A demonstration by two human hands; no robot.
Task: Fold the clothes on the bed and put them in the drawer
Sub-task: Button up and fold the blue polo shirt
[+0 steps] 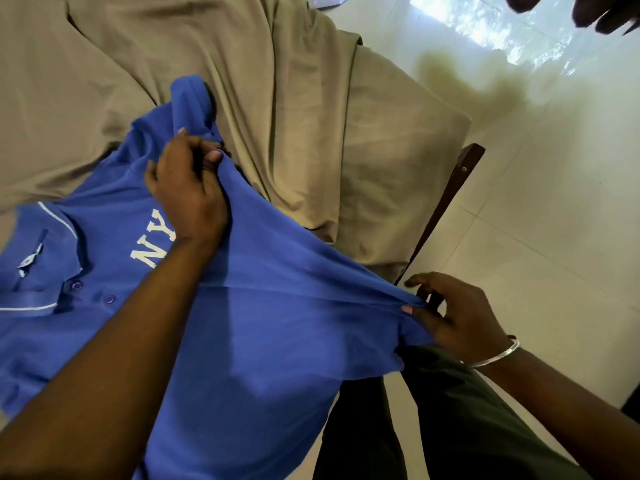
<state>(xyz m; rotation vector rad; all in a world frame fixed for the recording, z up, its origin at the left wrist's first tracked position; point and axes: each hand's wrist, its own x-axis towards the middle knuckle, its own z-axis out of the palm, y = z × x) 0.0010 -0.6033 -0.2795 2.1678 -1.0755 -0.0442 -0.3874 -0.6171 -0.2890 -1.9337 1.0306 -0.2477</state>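
Tan bedsheet (294, 109) underlies a blue polo shirt (263, 341), its far edge pinched by left hand (187, 188) and right hand (457, 313); slack could skew the fold.

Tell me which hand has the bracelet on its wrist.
The right hand, pinching the hem of the blue shirt near the bed's corner, has a thin silver bracelet on its wrist. The left hand, gripping the shirt near the sleeve, has a bare wrist.

We stretch a blue polo shirt (263, 306) over the bed's tan sheet (294, 98): our left hand (188, 183) pinches its fabric just beside the white "NY" lettering (154, 245), our right hand (453, 313) grips its hem by the bed's wooden frame (450, 199).
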